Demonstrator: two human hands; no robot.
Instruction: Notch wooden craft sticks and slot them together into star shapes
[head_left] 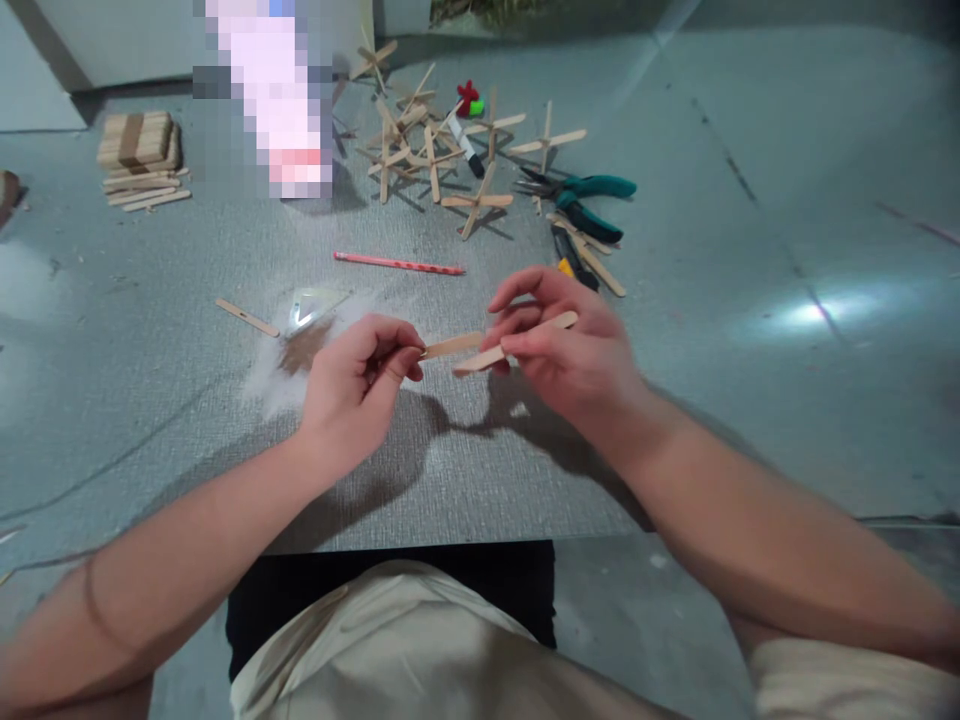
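My left hand (365, 375) pinches one end of a popsicle stick (454, 346), which points right toward my other hand. Between the thumb and fingers of my right hand (574, 350) is a second popsicle stick (480, 361), tilted up to the right. The two sticks come close together over the table; I cannot tell whether they touch. Left of my left hand lie a loose stick with a slot (247, 317), a clear set square (311, 308) and a brown patch (306, 347), maybe sandpaper, amid pale dust.
Beyond my hands lies a red pencil (399, 264). Several crossed-stick pieces (478, 201) spread at the back, near a marker (466, 147). Teal-handled pliers (592, 187) and a black-yellow tool (574, 260) sit right. Bundled sticks (139, 142) stand back left. A blurred-out object (277, 100) stands behind.
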